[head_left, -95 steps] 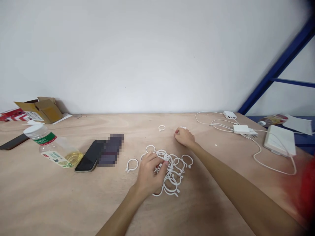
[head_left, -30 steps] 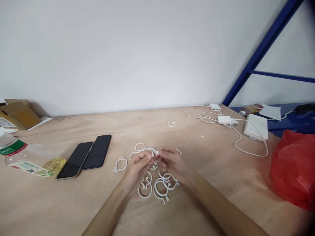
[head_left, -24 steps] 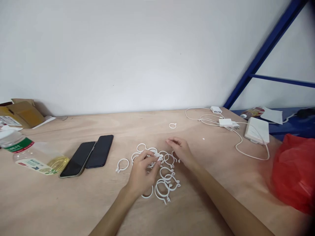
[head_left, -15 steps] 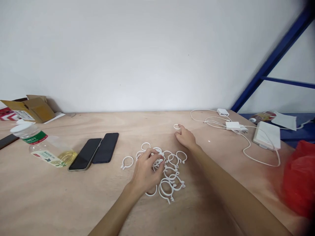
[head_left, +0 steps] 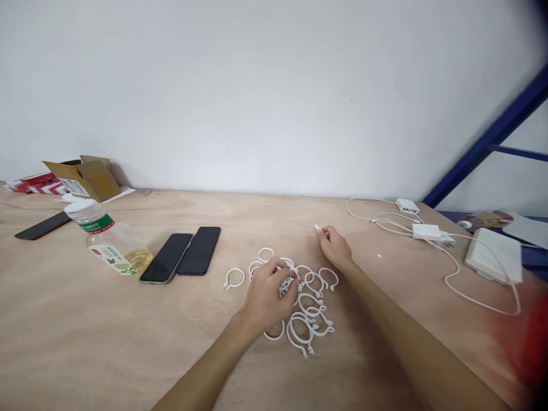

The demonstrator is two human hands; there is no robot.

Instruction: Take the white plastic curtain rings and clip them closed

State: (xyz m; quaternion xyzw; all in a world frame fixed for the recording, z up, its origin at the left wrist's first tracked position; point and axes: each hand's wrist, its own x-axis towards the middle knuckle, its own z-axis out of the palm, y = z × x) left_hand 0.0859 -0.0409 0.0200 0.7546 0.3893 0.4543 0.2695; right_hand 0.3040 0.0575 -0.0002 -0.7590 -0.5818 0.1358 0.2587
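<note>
White plastic curtain rings (head_left: 302, 328) with small eyelets lie in a loose, overlapping cluster on the wooden table (head_left: 171, 342). Over the cluster's upper left, my left hand (head_left: 272, 291) is bent, thumb and index tips nearly meeting among the rings; whether a ring is between them is hidden. Farther back and to the right, my right hand (head_left: 335, 245) pinches a white curtain ring (head_left: 317, 227), of which only a short piece shows past the fingertips. A single ring (head_left: 234, 278) lies apart, left of the cluster.
Two dark phones (head_left: 199, 251) lie left of the rings, beside a tilted-looking bottle (head_left: 115, 245) of yellow liquid. Behind it stands an open cardboard box (head_left: 96, 177). At right are white cables with a charger (head_left: 427, 232), a white box (head_left: 492, 254) and something red (head_left: 537, 337).
The view has swung a little to the left. In my right hand the ring has turned from showing its round face to showing only a short piece. My left hand remains over the cluster.
</note>
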